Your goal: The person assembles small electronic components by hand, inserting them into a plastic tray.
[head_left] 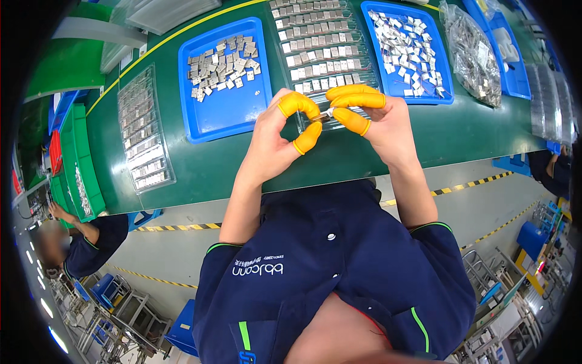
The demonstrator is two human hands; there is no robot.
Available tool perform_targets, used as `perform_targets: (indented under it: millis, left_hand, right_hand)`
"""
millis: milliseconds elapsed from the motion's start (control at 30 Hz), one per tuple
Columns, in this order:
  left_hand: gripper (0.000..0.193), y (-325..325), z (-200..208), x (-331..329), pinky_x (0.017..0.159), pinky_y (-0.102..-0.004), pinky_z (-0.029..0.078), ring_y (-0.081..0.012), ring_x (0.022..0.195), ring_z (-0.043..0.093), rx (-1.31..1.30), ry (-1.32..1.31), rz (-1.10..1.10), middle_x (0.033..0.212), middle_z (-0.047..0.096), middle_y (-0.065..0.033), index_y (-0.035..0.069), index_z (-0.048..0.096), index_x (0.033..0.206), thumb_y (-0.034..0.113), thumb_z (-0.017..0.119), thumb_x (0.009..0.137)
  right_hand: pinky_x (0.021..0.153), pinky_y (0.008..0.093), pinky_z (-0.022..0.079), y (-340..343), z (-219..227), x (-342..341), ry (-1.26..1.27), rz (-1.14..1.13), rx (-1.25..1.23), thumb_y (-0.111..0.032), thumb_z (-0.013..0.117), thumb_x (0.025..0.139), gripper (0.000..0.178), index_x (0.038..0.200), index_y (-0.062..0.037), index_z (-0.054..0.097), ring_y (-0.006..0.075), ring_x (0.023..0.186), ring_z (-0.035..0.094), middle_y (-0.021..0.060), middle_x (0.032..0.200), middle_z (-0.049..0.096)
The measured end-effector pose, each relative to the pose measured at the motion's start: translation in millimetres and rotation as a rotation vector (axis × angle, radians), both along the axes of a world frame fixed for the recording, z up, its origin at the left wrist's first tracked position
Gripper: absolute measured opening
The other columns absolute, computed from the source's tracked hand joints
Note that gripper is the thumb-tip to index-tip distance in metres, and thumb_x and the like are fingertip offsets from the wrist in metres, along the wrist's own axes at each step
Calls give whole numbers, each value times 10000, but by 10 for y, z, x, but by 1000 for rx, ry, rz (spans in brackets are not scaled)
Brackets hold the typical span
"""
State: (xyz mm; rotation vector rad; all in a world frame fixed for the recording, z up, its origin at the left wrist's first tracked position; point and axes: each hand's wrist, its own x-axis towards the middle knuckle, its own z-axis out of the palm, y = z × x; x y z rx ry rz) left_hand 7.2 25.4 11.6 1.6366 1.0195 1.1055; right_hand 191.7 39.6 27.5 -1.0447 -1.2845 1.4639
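Both hands meet over the table's near side, yellow finger cots on their fingertips. My left hand pinches a small brownish-metal connector piece between thumb and finger. From the other side, my right hand is closed on a small white part touching that piece; its fingers partly hide it. Just beyond lies a clear plastic blister tray with rows of small metal-and-white pieces. To its left, a blue tray holds loose metal-and-white pieces. Another blue tray, on the right, holds many small white parts.
A second filled blister tray lies at the left on the green table. Right of the trays is a clear plastic bag of parts. Green bins stand at the left end, where a co-worker sits.
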Motion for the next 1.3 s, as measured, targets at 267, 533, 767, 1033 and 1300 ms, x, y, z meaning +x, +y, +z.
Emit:
perform_targets:
  millis: [267, 533, 767, 1033, 1300]
  left_hand:
    - [201, -5, -49, -1, 718, -283, 426, -212, 791, 528, -16, 39, 2, 822, 539, -67, 30, 556, 838, 11, 655, 664]
    - [178, -1, -67, 86, 716, -280, 439, -213, 786, 557, -33, 5, 55, 849, 590, -70, 25, 610, 861, 10, 659, 691]
    - [171, -54, -134, 149, 753, -252, 441, -146, 835, 569, -236, -282, 119, 894, 607, -56, 6, 623, 899, -7, 653, 731]
    - [166, -35, -50, 106, 724, -249, 458, -161, 796, 597, 8, -42, 241, 843, 615, -60, 13, 637, 888, -11, 661, 726]
    - [171, -89, -29, 90, 718, -253, 477, -137, 782, 601, -182, -138, 184, 858, 628, -65, -11, 631, 906, 12, 666, 740]
  right_hand:
    - [823, 284, 440, 32, 42, 65, -288, 2, 220, -14, 692, 662, 180, 840, -34, 671, 179, 879, 584, 47, 883, 659]
    - [799, 284, 435, 35, 88, 132, -424, -39, 334, -7, 692, 650, 178, 823, -41, 670, 192, 862, 559, 48, 856, 651]
    - [792, 289, 440, 27, 90, 118, -411, -64, 348, 5, 692, 641, 185, 820, -35, 669, 200, 857, 559, 53, 854, 647]
    - [786, 287, 447, 70, 126, 131, -502, -22, 373, 2, 694, 641, 187, 823, -35, 669, 212, 862, 565, 61, 860, 648]
    - [790, 270, 452, 33, 0, 57, -240, 75, 212, 9, 694, 672, 203, 869, -28, 662, 183, 867, 581, 60, 867, 647]
